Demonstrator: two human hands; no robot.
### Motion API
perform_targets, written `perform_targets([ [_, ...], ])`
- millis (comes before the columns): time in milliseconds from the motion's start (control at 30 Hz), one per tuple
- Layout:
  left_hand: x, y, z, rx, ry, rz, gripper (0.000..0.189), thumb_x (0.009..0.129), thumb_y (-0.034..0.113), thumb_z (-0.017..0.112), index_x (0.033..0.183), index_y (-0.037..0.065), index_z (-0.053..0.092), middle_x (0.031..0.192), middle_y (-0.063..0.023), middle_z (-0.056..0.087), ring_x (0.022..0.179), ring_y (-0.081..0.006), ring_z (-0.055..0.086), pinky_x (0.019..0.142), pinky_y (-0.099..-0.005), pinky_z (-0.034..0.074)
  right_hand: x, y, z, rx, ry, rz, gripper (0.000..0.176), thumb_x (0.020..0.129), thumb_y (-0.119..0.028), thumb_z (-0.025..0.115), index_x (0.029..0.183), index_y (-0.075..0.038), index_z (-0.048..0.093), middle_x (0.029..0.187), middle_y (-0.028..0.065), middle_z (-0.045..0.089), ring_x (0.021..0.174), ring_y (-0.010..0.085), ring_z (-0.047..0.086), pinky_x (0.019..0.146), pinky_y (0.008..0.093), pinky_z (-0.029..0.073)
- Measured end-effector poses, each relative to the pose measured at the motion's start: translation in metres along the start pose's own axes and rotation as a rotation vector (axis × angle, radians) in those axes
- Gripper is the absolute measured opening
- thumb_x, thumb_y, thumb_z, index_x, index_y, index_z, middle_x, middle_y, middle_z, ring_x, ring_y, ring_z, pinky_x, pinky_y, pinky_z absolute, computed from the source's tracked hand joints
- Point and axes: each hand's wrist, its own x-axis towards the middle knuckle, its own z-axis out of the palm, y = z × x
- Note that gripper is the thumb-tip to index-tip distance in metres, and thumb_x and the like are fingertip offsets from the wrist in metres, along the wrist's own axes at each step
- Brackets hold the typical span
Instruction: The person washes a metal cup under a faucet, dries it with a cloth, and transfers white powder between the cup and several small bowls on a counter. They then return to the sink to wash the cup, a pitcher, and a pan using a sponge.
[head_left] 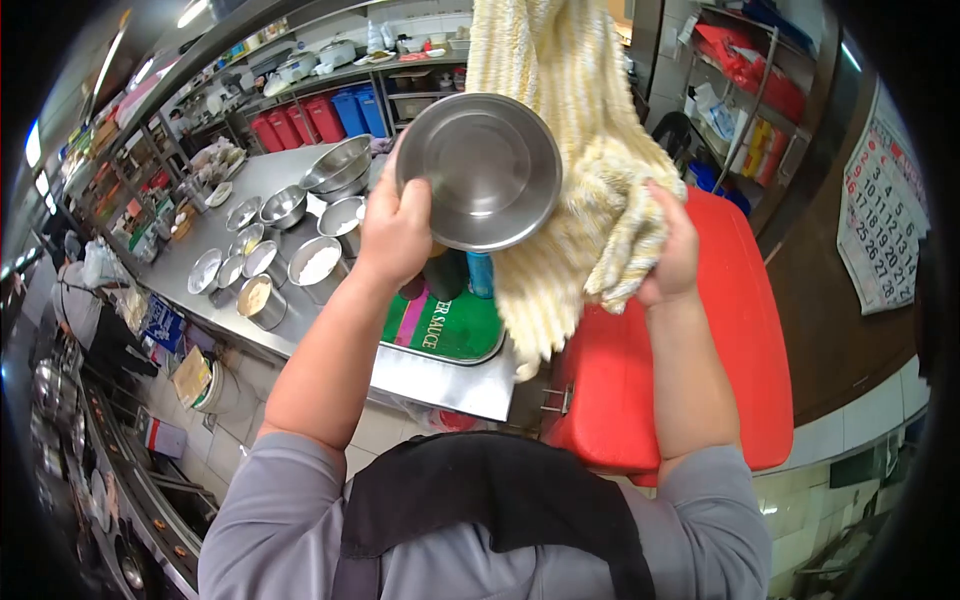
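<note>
My left hand [398, 225] grips the rim of a round stainless steel bowl [480, 170], thumb on the near side, fingers mostly hidden behind it. The bowl is held up and tilted, its round face toward me. My right hand [672, 250] is closed around a bunched part of a yellow and white striped towel [560, 70]. The towel hangs down from above, behind and to the right of the bowl. Below the bowl, a green tray with lettering [455, 325] lies on the steel counter, with dark bottles and a blue can [481, 274] on it.
Several metal containers [316, 262] with pale contents and stacked steel bowls [338, 165] stand on the steel counter [440, 388]. A large red lidded bin [690, 370] is at my right. A wall calendar [884, 205] hangs far right. At the left edge stands another person [85, 310].
</note>
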Motion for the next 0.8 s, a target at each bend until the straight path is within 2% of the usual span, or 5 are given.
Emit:
perform_targets([
  [167, -0.017, -0.008, 0.018, 0.008, 0.004, -0.024, 0.045, 0.095, 0.005, 0.04, 0.139, -0.003, 0.045, 0.132, -0.0133, 0.055, 0.119, -0.0196, 0.052, 0.102, -0.0334, 0.042, 0.008, 0.038, -0.038, 0.01, -0.211, 0.205, 0.037, 0.099, -0.023, 0.049, 0.127, 0.0, 0.056, 0.114, 0.0136, 0.067, 0.103, 0.0238, 0.067, 0.091, 0.0395, 0.053],
  [233, -0.023, -0.002, 0.032, 0.077, 0.018, -0.003, 0.051, 0.092, 0.003, 0.036, 0.143, -0.004, 0.039, 0.136, -0.0158, 0.052, 0.126, -0.0228, 0.05, 0.108, -0.0357, 0.039, 0.006, 0.067, -0.056, -0.33, -0.14, 0.234, 0.033, 0.099, -0.019, 0.049, 0.125, 0.0, 0.056, 0.116, 0.0121, 0.064, 0.104, 0.0233, 0.064, 0.092, 0.0379, 0.051],
  [500, -0.012, -0.013, 0.001, 0.709, 0.015, 0.406, 0.059, 0.085, -0.002, 0.042, 0.144, -0.003, 0.04, 0.145, -0.0275, 0.041, 0.138, -0.0403, 0.037, 0.117, -0.0437, 0.028, 0.016, -0.013, -0.03, -0.127, 0.046, -0.177, 0.039, 0.1, -0.02, 0.046, 0.128, 0.006, 0.051, 0.121, 0.0181, 0.063, 0.112, 0.0298, 0.063, 0.1, 0.0449, 0.049],
  [733, -0.011, -0.011, 0.037, 0.877, -0.183, 0.285, 0.055, 0.082, 0.002, 0.046, 0.137, -0.004, 0.047, 0.141, -0.0289, 0.045, 0.135, -0.0428, 0.04, 0.116, -0.0463, 0.03, -0.024, 0.028, 0.013, -1.598, -0.597, -0.465, 0.039, 0.077, -0.016, 0.076, 0.111, 0.0, 0.064, 0.107, 0.0204, 0.067, 0.099, 0.0377, 0.064, 0.089, 0.0457, 0.05],
  [800, -0.011, 0.003, 0.062, 0.968, -0.244, 0.35, 0.055, 0.081, 0.004, 0.049, 0.135, -0.004, 0.05, 0.139, -0.0293, 0.047, 0.132, -0.0438, 0.042, 0.114, -0.0477, 0.032, -0.014, 0.062, 0.0, -1.807, -0.513, -0.578, 0.037, 0.074, -0.016, 0.076, 0.106, -0.001, 0.064, 0.108, 0.0243, 0.065, 0.102, 0.0433, 0.06, 0.093, 0.0472, 0.046],
])
